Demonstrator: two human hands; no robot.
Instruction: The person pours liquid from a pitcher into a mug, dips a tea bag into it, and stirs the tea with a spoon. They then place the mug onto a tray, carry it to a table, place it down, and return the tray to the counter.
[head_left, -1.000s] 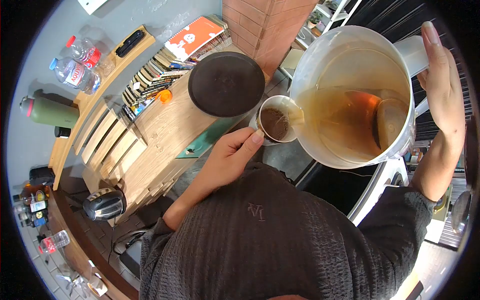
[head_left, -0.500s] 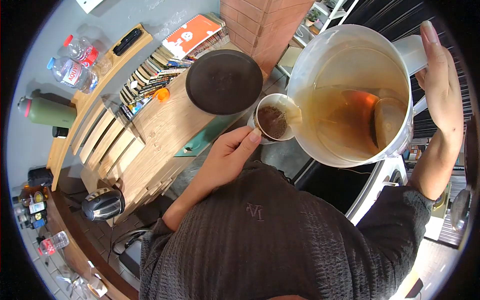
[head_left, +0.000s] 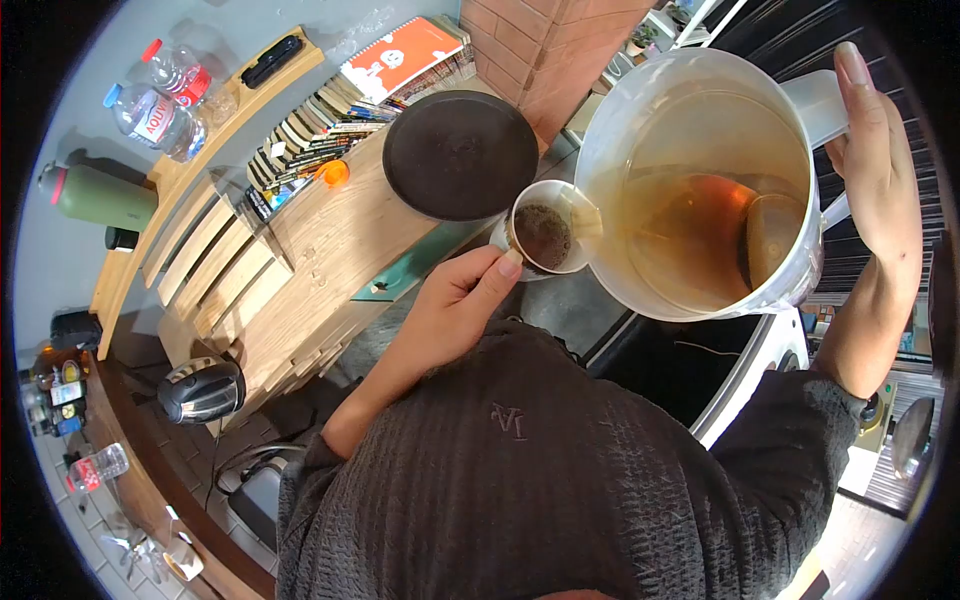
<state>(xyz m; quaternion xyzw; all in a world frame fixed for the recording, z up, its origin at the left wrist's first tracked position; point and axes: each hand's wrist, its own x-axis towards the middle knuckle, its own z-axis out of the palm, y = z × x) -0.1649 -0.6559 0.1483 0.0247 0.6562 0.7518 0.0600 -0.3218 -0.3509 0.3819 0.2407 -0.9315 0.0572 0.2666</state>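
Grasping the cup [head_left: 579, 248] with the left grip [head_left: 462, 302], reaching in from eight o'clock, thumb laid against the rim. Grasping the pitcher [head_left: 680, 120], at three o'clock from the cup, by its handle [head_left: 814, 108], with the right grip [head_left: 882, 170] curled around it, thumb pointing to twelve o'clock. Tilted toward nine o'clock, spout [head_left: 588, 222] at the cup's rim, amber liquid [head_left: 705, 212] gathered low inside. Hard to judge from overhead: spout touching the rim or just above it, and the strength of any stream.

Best to tip by small turns of the right wrist, given the likely weight of so large a pitcher. Aim the spout well inside the rim, toward the cup's centre and away from the left thumb. Hold the cup level and firm, perhaps with the left elbow tucked in for steadiness. Watch the dark brown contents [head_left: 540, 236] and stop short of the brim, then bring the pitcher upright smoothly to avoid drips. Consider using the black round tray [head_left: 460, 155], toward ten o'clock on the wooden worktop [head_left: 335, 245], for steadier support.
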